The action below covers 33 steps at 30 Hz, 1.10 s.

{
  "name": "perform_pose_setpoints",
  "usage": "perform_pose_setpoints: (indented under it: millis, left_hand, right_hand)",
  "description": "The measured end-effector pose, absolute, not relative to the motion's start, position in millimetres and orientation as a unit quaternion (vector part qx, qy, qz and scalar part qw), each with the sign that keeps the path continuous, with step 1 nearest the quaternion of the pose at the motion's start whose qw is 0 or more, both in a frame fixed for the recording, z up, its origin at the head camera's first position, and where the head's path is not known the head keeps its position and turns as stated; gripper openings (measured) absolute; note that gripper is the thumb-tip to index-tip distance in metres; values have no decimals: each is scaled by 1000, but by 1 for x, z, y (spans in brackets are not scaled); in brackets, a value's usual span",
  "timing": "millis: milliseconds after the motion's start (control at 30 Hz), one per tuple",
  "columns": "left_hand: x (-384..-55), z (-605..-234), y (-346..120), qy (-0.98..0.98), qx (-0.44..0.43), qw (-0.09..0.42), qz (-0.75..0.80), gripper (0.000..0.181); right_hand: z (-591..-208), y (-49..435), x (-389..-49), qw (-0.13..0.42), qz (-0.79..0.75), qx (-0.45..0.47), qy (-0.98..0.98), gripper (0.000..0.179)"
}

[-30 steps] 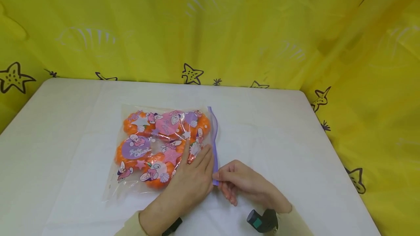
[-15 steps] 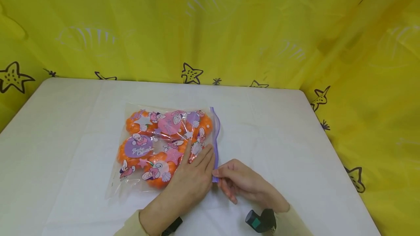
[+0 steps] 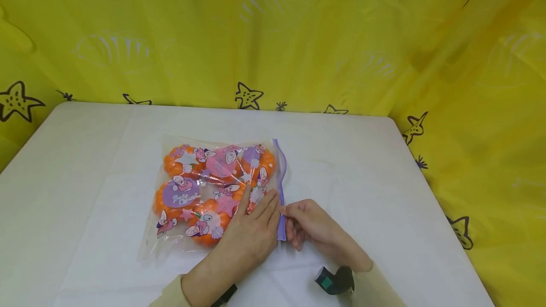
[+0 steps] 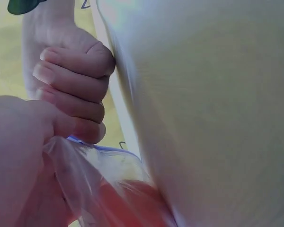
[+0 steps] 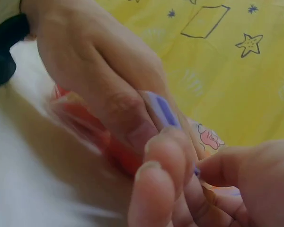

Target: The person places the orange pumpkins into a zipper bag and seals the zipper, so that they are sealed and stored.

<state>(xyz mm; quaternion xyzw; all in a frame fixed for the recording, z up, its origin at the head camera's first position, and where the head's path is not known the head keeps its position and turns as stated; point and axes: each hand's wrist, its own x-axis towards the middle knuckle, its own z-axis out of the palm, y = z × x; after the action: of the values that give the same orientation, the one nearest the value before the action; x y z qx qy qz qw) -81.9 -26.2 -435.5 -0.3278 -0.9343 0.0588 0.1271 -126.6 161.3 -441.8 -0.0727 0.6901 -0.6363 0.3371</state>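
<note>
A clear zip bag [image 3: 222, 162] printed with pink and purple cartoon shapes lies flat on the white table. Several orange pumpkins [image 3: 159, 200] show through its plastic. My left hand [image 3: 251, 236] lies over the bag's right part, fingers extended on top; in the right wrist view its thumb [image 5: 137, 135] sits under the edge, with the purple end of the strip between. On the bag's right side runs the purple zip strip [image 3: 279, 179]. My right hand [image 3: 317, 224] pinches that strip between thumb and forefinger, just beside the left hand, its other fingers curled below.
The white table [image 3: 362, 165] extends around the bag on all sides. A yellow curtain [image 3: 192, 37] with starfish and fish drawings hangs behind the table and along its right side. Dark wrist devices [image 3: 334, 279] sit at both cuffs.
My right hand has slid away from me along the purple strip, off its near end. The bag has shifted slightly to the right. My left hand has stayed nearly in place.
</note>
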Motion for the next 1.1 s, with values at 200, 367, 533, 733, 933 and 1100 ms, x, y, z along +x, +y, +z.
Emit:
perform_pose_setpoints:
  millis: [200, 367, 533, 733, 933, 1100]
  left_hand:
    - [-81, -433, -26, -938, -326, 97, 66, 55]
    - [-81, -433, -25, -940, -325, 82, 69, 56]
    - [-82, -433, -25, -939, -325, 90, 74, 55]
    - [-82, -430, -23, -939, -326, 71, 83, 56]
    - [-83, -429, -23, -941, -324, 53, 89, 59]
    - [-82, -428, -23, -941, -323, 45, 92, 62]
  right_hand:
    - [-442, 160, -137, 313, -596, -88, 734, 41]
    - [-442, 158, -146, 303, -588, -83, 745, 38]
    - [-444, 156, -157, 296, -572, -79, 761, 36]
    - [-441, 154, -166, 292, -571, -68, 764, 35]
    - [-439, 147, -173, 279, -573, -44, 769, 34]
    - [-438, 142, -179, 261, -578, -16, 773, 33]
